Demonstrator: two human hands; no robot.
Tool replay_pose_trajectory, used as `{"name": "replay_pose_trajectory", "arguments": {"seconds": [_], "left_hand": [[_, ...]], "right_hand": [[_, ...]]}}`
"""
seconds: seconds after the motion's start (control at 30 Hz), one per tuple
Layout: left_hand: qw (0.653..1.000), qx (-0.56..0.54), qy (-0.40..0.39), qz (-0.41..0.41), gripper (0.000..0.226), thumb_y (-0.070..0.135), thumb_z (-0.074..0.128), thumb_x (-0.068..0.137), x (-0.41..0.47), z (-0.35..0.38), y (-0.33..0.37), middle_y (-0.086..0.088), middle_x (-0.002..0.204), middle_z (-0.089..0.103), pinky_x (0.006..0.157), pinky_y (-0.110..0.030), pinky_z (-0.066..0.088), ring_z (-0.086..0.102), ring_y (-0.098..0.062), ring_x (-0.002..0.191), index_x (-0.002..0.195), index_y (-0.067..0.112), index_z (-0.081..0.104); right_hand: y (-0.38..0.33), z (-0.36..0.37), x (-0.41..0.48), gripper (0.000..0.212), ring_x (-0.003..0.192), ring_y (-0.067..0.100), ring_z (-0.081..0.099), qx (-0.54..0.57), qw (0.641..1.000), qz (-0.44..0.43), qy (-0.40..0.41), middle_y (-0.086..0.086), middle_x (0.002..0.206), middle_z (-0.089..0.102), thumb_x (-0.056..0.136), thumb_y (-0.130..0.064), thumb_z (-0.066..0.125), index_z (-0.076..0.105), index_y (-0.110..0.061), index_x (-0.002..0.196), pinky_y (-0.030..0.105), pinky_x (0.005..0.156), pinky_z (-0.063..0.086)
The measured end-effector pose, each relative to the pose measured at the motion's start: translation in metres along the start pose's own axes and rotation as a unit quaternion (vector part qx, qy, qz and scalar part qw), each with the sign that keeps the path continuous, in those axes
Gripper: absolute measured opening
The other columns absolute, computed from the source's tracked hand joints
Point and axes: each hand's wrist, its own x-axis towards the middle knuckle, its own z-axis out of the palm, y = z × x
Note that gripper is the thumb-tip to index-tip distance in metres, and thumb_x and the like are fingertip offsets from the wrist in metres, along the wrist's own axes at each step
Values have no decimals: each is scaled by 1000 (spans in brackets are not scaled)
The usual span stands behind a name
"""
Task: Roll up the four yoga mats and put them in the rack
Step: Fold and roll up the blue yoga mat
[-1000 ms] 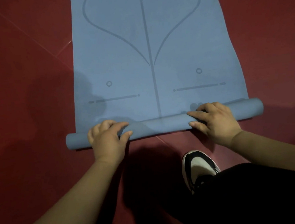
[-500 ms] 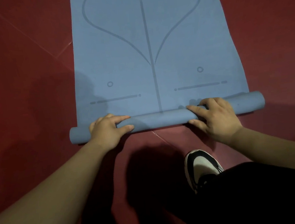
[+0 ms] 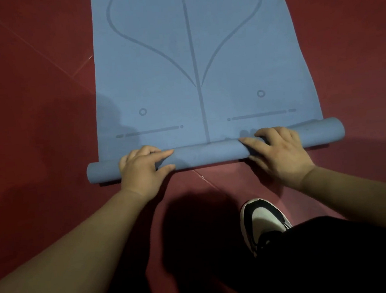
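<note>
A blue yoga mat (image 3: 192, 60) with dark alignment lines lies flat on the red floor, stretching away from me. Its near end is wound into a thin roll (image 3: 208, 154) that lies crosswise and tilts up to the right. My left hand (image 3: 143, 168) grips the roll near its left end, fingers curled over the top and thumb on the near side. My right hand (image 3: 278, 151) grips it right of centre the same way. The other mats and the rack are out of view.
Red tiled floor (image 3: 34, 112) surrounds the mat on both sides. My black-and-white shoe (image 3: 262, 221) and dark trouser leg (image 3: 334, 257) sit just behind the roll at the lower right.
The roll has moved forward over the mat, closer to the dashed lines, and grown slightly thicker. Both hands went forward with it.
</note>
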Motion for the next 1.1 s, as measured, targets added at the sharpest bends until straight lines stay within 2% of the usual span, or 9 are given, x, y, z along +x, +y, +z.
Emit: {"name": "replay_pose_trajectory", "arguments": {"seconds": [0.2, 0.33, 0.47, 0.53, 0.67, 0.8, 0.93, 1.0, 1.1], "left_hand": [[998, -5, -54, -9, 37, 50, 73, 86, 14, -12, 2, 17, 118, 59, 109, -37, 24, 50, -12, 119, 123, 50, 67], [996, 73, 45, 19, 37, 35, 82, 77, -4, 2, 12, -1, 118, 64, 101, -51, 35, 57, -30, 111, 112, 36, 75], [994, 57, 89, 35, 33, 25, 78, 84, -9, 14, 13, 0, 109, 65, 98, -52, 43, 60, -31, 101, 116, 32, 74], [994, 58, 86, 44, 32, 29, 75, 87, -6, 13, 7, 0, 113, 66, 100, -50, 41, 60, -30, 104, 119, 35, 74], [999, 25, 8, 27, 32, 40, 75, 89, 11, 0, 1, 9, 121, 62, 103, -39, 27, 53, -20, 118, 120, 46, 71], [998, 24, -51, 19, 34, 49, 67, 92, 23, -12, 3, 15, 122, 55, 102, -30, 18, 46, -13, 123, 125, 52, 65], [996, 62, -38, 58, 56, 57, 77, 79, 14, -13, 4, 7, 122, 54, 103, -40, 27, 46, -22, 119, 132, 45, 63], [995, 71, -46, 45, 55, 56, 75, 82, 19, -14, 5, 9, 120, 53, 106, -41, 27, 47, -21, 118, 134, 46, 62], [993, 62, -103, 8, 51, 60, 66, 87, 34, -21, 7, 15, 120, 49, 111, -38, 23, 43, -16, 122, 136, 52, 55]], "right_hand": [[10, -9, 17, 53, 98, 31, 54, 30, 998, -9, -59, 3, 113, 60, 95, -59, 42, 57, -38, 141, 44, 84, 43], [15, -12, 30, 52, 97, 30, 55, 44, 994, 1, -96, -1, 112, 61, 94, -61, 41, 57, -42, 140, 42, 85, 44], [18, -16, 45, 54, 108, 30, 54, 55, 984, 22, -165, -2, 123, 58, 94, -65, 41, 50, -48, 144, 43, 96, 41], [14, -18, 40, 58, 104, 31, 54, 56, 990, 14, -131, 0, 119, 58, 91, -66, 36, 54, -45, 142, 45, 93, 42], [4, -14, 18, 53, 101, 33, 53, 47, 998, 4, -28, 5, 116, 60, 91, -60, 48, 62, -38, 137, 46, 87, 41], [9, -11, 28, 60, 102, 33, 54, 63, 996, 13, -69, 3, 116, 61, 86, -70, 45, 62, -40, 136, 47, 89, 43], [19, -20, 51, 64, 108, 27, 51, 80, 985, 22, -153, -5, 122, 58, 85, -77, 40, 55, -48, 140, 40, 95, 37], [16, -21, 55, 58, 115, 27, 48, 72, 984, 25, -163, -5, 128, 54, 87, -68, 53, 53, -47, 141, 42, 100, 34], [5, -18, 48, 52, 109, 34, 51, 64, 994, 19, -86, 1, 124, 57, 86, -49, 72, 62, -37, 136, 48, 94, 39]]}}
